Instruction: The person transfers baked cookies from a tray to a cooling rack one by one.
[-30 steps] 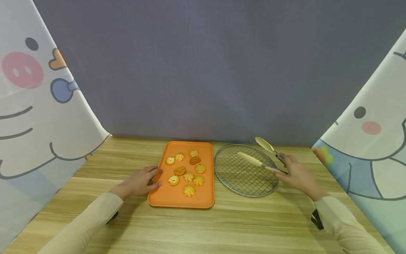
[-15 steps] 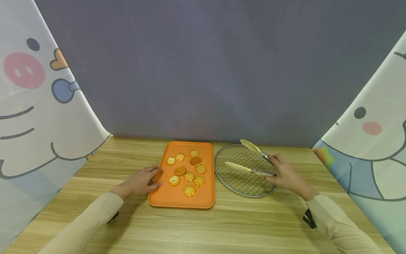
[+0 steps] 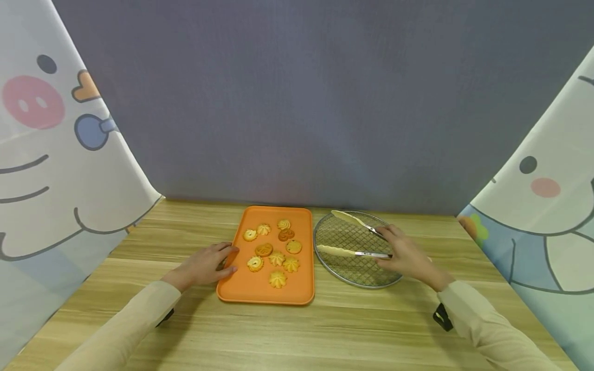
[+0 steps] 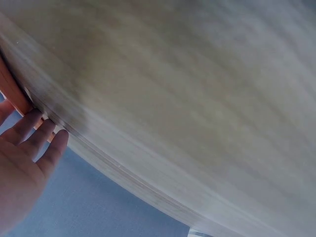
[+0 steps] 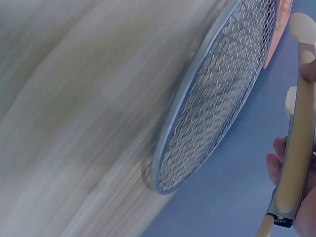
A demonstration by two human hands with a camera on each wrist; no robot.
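Observation:
My left hand (image 3: pixel 204 265) rests at the left edge of an orange tray (image 3: pixel 250 294), its thumb and fingertips touching the rim. Several cookies (image 3: pixel 277 279), some flower-shaped and some round, lie spread on the tray. My right hand (image 3: pixel 408 256) grips a pair of tongs (image 3: pixel 336 251) with cream tips and metal arms, held above the round wire rack (image 3: pixel 357 275). The tongs' arms are spread apart with nothing between the tips. In the right wrist view, fingers and thumb wrap the tongs' handle (image 5: pixel 295 163). The left wrist view shows the left fingers (image 4: pixel 44 131) beside the tray's rim.
The wire rack lies just right of the tray on a wooden table (image 3: pixel 297 337). Behind the table rises a grey fabric backdrop (image 3: pixel 297 103). Printed cartoon panels (image 3: pixel 60 154) flank both sides.
My right hand has moved left with the tongs, so their tips have come over the rack's left part near the tray. My left hand and the cookies have not moved.

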